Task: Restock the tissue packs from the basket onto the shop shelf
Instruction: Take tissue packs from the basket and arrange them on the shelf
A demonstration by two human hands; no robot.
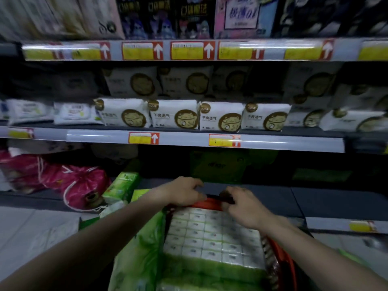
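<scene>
The left hand [186, 192] and right hand [243, 204] are curled at the basket [290, 269] rim, above the tissue pack [210, 236]. What is gripped cannot be told.

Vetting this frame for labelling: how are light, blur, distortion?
Head view: dim; glare streaks on the grey shelf-edge strip, bowed by the wide lens; top-shelf black packs blurred; left hand and right hand at the red plastic basket fairly sharp.
</scene>
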